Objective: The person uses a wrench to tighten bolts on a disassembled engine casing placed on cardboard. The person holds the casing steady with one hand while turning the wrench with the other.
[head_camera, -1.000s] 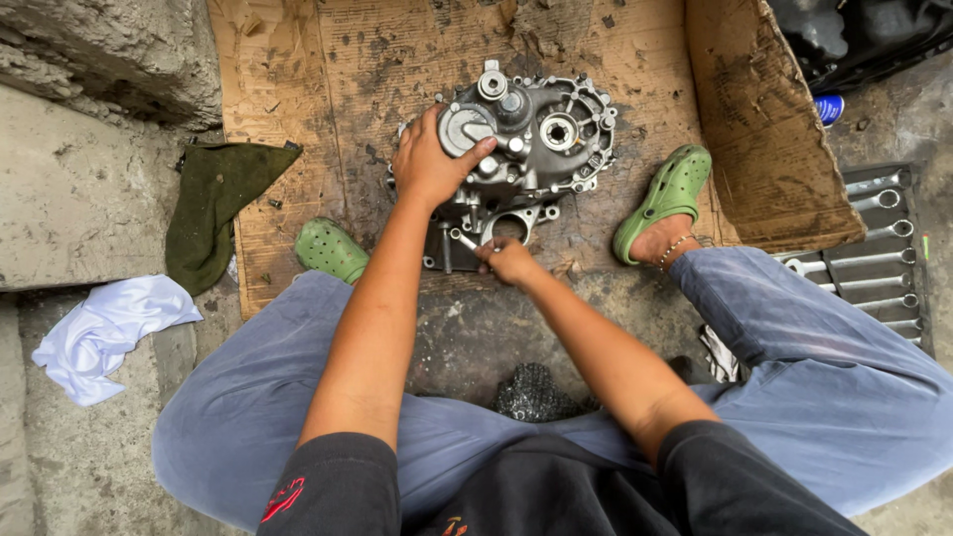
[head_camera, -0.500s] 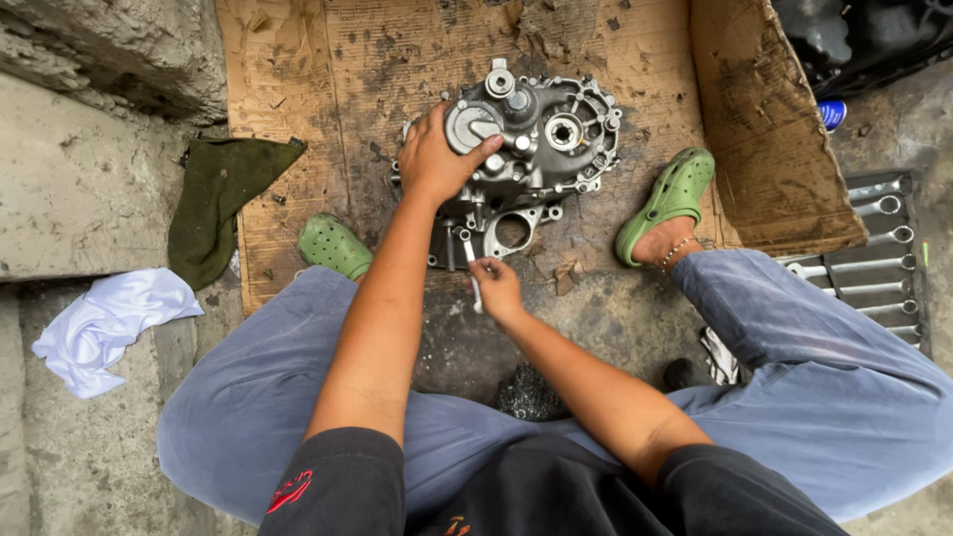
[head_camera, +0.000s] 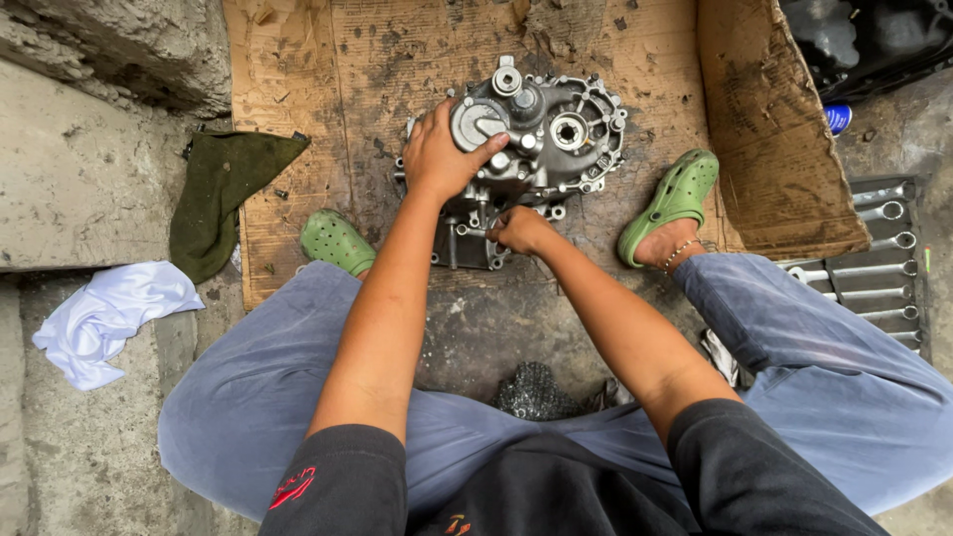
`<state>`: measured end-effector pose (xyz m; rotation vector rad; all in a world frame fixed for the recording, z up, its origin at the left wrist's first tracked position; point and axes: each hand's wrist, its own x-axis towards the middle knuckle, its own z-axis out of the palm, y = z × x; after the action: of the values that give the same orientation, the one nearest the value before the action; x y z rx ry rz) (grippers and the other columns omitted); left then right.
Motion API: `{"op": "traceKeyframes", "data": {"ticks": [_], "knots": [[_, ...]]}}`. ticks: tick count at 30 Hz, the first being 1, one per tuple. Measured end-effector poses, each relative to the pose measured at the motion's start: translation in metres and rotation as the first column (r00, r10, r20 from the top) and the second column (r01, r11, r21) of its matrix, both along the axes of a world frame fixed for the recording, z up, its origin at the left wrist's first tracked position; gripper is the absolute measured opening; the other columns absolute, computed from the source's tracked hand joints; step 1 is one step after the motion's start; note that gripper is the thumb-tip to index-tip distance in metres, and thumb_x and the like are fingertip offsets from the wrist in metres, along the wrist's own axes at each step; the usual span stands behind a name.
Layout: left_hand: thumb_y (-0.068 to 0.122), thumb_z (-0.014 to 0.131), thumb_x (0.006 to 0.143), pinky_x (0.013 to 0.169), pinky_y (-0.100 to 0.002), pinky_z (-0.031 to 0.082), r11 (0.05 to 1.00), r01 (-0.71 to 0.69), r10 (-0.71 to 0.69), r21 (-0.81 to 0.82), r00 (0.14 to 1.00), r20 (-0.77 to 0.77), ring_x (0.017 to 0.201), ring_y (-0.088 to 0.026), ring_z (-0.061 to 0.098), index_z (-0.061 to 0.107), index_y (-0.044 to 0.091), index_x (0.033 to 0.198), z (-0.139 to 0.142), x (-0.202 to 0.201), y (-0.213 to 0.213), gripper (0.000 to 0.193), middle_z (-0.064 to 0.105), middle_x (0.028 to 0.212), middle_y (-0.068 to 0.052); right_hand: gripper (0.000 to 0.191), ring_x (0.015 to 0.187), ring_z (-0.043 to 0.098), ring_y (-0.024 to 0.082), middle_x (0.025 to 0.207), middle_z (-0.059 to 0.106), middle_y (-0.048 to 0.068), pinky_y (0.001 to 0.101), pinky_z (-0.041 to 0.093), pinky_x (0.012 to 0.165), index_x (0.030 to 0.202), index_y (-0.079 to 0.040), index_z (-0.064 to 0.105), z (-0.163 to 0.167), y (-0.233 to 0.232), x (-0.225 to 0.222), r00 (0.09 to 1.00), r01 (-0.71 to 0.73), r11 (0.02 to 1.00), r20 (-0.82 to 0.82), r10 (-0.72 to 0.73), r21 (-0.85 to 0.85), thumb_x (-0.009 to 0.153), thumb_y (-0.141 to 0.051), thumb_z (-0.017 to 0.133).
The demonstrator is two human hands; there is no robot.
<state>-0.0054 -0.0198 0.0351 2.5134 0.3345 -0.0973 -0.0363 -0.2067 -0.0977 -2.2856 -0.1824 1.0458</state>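
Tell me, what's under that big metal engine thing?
The metal engine casing lies on a dirty, flattened sheet of cardboard. The left hand rests on top of it. Whatever is directly beneath the casing is covered and cannot be seen.

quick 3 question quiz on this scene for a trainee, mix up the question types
1. True or false: the left hand rests flat on top of the metal casing.
2. What lies under the casing?
A. white cloth
B. cardboard
C. wrench tray
3. Fill in: the right hand is at the casing's ____ edge, the side nearest the person.

Key:
1. True.
2. B, the cardboard. The white cloth lies on the concrete at the left, and the wrenches sit at the right.
3. Lower. The hand is curled there; whether it grips a tool cannot be told.
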Motion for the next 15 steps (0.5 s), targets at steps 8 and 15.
{"op": "traceKeyframes", "data": {"ticks": [8, 15], "knots": [[0.087, 0.073, 0.067, 0.112, -0.049, 0.038, 1.000, 0.014, -0.015, 0.004, 0.999, 0.051, 0.138, -0.034, 0.046, 0.046, 0.012, 0.145, 0.001, 0.000, 0.001, 0.112, 0.053, 0.148, -0.014, 0.020, 0.070, 0.077, 0.017, 0.087, 0.080, 0.012, 0.0284, 0.062, 0.060, 0.109, -0.007, 0.062, -0.031, 0.031, -0.075, 0.826, 0.515, 0.776, -0.454, -0.334, 0.365, 0.102, -0.026, 0.058], [0.085, 0.073, 0.068, 0.110, -0.049, 0.041, 1.000, 0.011, -0.009, -0.027, 0.996, 0.086, 0.138, -0.035, 0.049, 0.049, 0.014, 0.145, 0.001, -0.004, 0.002, 0.107, 0.056, 0.146, -0.013, 0.017, 0.071, 0.073, 0.016, 0.087, 0.077, 0.008, 0.0293, 0.054, 0.056, 0.105, -0.005, 0.062, -0.039, 0.066, -0.128, 0.700, 0.713, 0.441, -0.516, -0.493, 0.545, 0.102, -0.022, 0.061]]}}
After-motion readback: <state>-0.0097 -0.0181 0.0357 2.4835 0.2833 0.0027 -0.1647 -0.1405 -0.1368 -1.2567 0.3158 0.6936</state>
